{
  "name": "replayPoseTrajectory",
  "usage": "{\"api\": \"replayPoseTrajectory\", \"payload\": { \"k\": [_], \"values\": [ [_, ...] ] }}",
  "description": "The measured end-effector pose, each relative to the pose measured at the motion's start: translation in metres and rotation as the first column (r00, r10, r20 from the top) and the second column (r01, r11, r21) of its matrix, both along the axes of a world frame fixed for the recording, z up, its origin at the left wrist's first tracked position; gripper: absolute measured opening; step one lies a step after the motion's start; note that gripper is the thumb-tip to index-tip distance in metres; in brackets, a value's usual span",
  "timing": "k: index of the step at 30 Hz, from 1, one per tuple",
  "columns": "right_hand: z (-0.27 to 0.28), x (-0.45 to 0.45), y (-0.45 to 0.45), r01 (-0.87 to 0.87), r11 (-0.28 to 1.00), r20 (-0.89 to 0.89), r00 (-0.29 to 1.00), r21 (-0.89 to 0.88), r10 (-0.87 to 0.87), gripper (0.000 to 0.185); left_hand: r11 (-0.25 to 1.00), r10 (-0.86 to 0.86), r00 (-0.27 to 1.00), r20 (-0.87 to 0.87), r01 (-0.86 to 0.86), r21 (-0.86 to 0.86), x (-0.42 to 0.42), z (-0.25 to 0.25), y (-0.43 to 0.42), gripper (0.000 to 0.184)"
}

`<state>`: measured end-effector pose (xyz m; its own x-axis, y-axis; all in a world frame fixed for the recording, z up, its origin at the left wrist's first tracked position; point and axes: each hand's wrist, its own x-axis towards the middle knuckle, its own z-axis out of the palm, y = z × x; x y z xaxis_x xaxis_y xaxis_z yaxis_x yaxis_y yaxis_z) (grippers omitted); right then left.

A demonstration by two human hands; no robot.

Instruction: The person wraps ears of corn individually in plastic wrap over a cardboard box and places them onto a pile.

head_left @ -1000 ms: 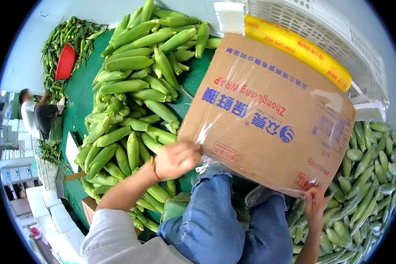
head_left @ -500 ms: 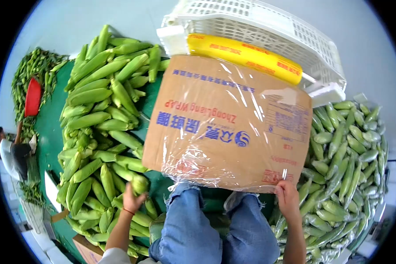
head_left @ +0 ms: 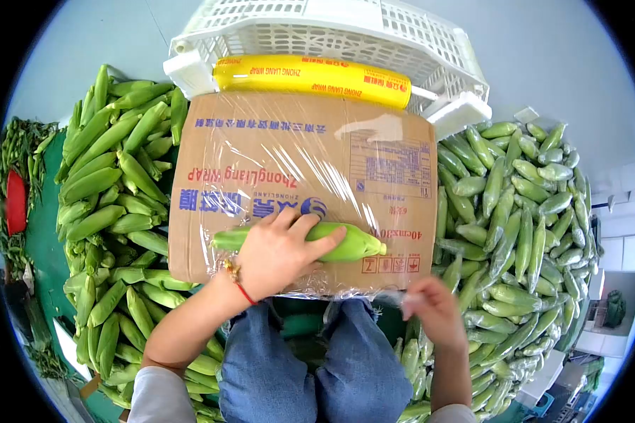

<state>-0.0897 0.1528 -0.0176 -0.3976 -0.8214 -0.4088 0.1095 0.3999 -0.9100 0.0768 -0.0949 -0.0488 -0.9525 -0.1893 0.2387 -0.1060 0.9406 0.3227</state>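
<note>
Grasping one corn cob point(head_left: 349, 244) toward the near edge of one box point(head_left: 189, 252), the left hand point(head_left: 275, 255) held it, unwrapped, on film point(head_left: 391, 296); the right hand point(head_left: 434, 307) pinched the film by the near right corner. Past the left edge, bare cobs point(head_left: 95, 222) remained; past the right, covered cobs point(head_left: 511, 296) looked done; neither pile countable. One roll point(head_left: 314, 76) and one crate point(head_left: 328, 10) lined the far edge.

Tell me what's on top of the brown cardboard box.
On the brown cardboard box lies clear, glossy plastic film; on that, a long corn ear in green husk, under the left hand. The hand hides the ear's middle and whatever printing lies beneath.
</note>
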Motion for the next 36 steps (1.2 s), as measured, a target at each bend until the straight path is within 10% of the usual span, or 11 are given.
{"api": "replayPoseTrajectory", "payload": {
  "k": [2,4,6,11,13,18,19,21,28,31,36],
  "values": [
    [0.012,0.01,-0.036,0.252,0.88,0.27,0.951,-0.403,-0.149,0.014,0.993,-0.046,0.999,-0.004,0.046,0.107,-0.003,-0.006,-0.008,0.048],
    [-0.032,0.013,-0.075,-0.004,0.921,-0.274,0.955,-0.388,-0.111,0.028,0.996,-0.092,0.963,-0.255,0.085,-0.037,-0.002,-0.021,-0.009,0.043],
    [-0.056,0.017,-0.122,-0.296,0.953,-0.958,0.288,-0.068,0.021,0.037,0.989,-0.141,0.875,-0.462,0.107,-0.099,0.019,-0.025,0.0,0.035],
    [-0.067,0.009,-0.141,-0.274,0.955,-0.983,0.169,-0.112,-0.067,0.036,0.977,0.21,0.959,-0.189,-0.213,0.002,0.125,-0.065,0.012,0.029],
    [-0.065,0.008,-0.145,-0.274,0.957,-0.985,0.166,-0.091,-0.046,0.034,0.7,0.629,0.773,-0.083,-0.516,0.494,0.136,-0.059,-0.002,0.008],
    [-0.062,-0.002,-0.151,-0.323,0.932,-0.978,0.174,-0.167,-0.115,0.032,0.795,0.469,0.881,-0.059,-0.392,0.463,0.012,-0.003,-0.094,0.01],
    [-0.063,-0.004,-0.152,-0.328,0.928,-0.977,0.173,-0.178,-0.126,0.033,0.925,0.366,0.925,0.102,-0.373,0.068,-0.004,-0.014,-0.096,0.015],
    [-0.058,-0.006,-0.152,-0.284,0.959,-0.977,0.2,0.017,0.077,0.035,0.956,0.293,0.915,0.279,-0.274,-0.107,-0.021,-0.028,-0.066,0.021],
    [-0.018,0.025,-0.122,-0.417,0.735,-0.534,0.508,0.534,0.676,0.043,0.976,0.139,0.951,0.276,-0.179,0.126,0.059,-0.003,0.031,0.073],
    [-0.016,0.024,-0.119,-0.344,0.933,-0.907,0.351,0.107,0.234,0.051,0.968,0.251,0.952,0.174,-0.252,-0.016,0.025,-0.018,-0.007,0.075],
    [-0.038,0.009,-0.171,-0.543,0.834,-0.992,-0.122,0.097,0.036,0.062,0.974,0.222,0.969,0.105,-0.226,0.022,-0.054,-0.037,-0.123,0.073]
  ]
}}
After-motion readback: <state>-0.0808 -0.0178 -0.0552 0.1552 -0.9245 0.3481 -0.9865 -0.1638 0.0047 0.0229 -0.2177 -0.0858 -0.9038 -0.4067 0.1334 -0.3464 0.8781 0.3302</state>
